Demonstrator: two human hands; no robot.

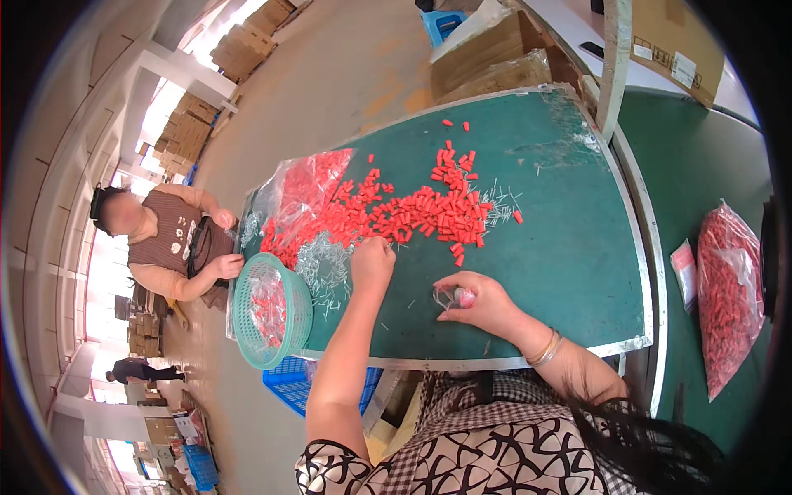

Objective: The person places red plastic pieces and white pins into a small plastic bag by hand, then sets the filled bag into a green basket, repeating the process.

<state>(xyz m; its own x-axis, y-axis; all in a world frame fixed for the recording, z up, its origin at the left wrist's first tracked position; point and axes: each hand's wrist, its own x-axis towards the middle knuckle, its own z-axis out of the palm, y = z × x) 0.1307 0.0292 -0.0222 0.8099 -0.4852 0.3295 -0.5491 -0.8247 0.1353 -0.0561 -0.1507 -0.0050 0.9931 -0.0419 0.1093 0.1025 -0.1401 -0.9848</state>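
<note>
The small bag sits in the curled right hand. At its ten o'clock, the left hand pinches its fingertips, any hold unclear. Red caps lie at eleven on the counter, the basket at nine.

Small red tapered pieces look like smooth plastic with a slight sheen; thin silvery pins shine like bare metal. The small clear bag is glossy, crinkled plastic film. The round pale-green perforated basket is moulded plastic. The flat dark-green tabletop looks smooth and mostly matt, roughly scuffed at one corner.
</note>
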